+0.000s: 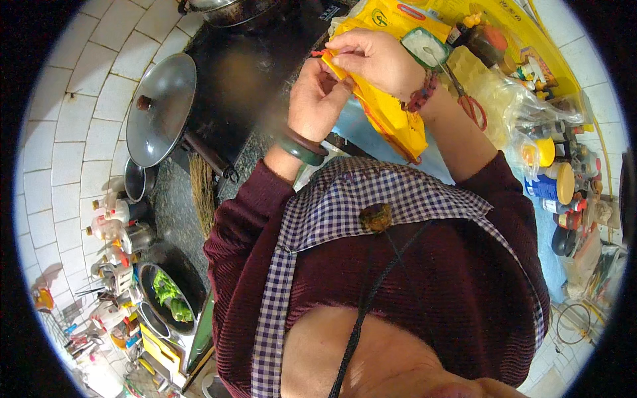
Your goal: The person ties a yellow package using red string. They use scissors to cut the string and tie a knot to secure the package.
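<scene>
A yellow plastic packet (393, 117) with red edging hangs slantwise between my hands, its upper end narrowed into a folded strip. My left hand (318, 97), with bangles at the wrist, pinches this strip from below. Above it, the fingers of my right hand (378, 59) hold the same end near a small red tie or strip (319, 52). A green-rimmed container (409, 39) of white granules, with a spoon in it, stands just beyond my right hand. Scissors (473, 109) with red handles lie beside my right forearm. The packet's contents are hidden.
A wok (149, 293) holding green vegetables sits at the lower left. A domed lid (161, 109) and a straw brush (200, 194) are by the dark stove (234, 74). Bottles and jars, including a blue jar (545, 189), crowd the right side beside clear plastic bags.
</scene>
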Demonstrator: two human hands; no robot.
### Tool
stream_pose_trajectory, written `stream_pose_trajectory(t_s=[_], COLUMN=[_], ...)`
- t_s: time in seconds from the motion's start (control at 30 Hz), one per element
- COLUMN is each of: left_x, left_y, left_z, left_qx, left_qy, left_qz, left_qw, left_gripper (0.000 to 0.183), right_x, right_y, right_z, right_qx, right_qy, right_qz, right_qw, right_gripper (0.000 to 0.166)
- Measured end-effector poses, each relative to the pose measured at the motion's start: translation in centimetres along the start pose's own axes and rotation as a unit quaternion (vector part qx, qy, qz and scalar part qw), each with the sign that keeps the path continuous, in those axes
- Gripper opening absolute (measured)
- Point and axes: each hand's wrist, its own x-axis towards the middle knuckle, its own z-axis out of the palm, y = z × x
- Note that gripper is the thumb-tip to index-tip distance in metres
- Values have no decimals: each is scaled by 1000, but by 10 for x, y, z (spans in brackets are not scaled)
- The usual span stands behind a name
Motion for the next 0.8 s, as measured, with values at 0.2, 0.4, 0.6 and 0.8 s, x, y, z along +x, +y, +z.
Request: stream_pose_trajectory(t_s=[0.2,0.4,0.6,0.8], left_x=[-2,0,-2,-2], left_y=[2,-6,0,-12], left_z=[-4,-16,-9,-10], left_qx=[-75,-47,-5,36], left_qy=[-27,-54,-44,-23], left_qz=[-4,-13,-11,12], left_qw=[997,997,999,999], left_gripper=[22,22,21,17], right_x=[-4,-2,4,0], right_y=[5,15,14,14], right_z=[12,9,10,1], right_qx=[-16,44,12,183], right_qy=[65,33,59,6], right_qz=[4,-53,-117,29], right_qw=[998,997,991,983], right_gripper=[12,11,13,10])
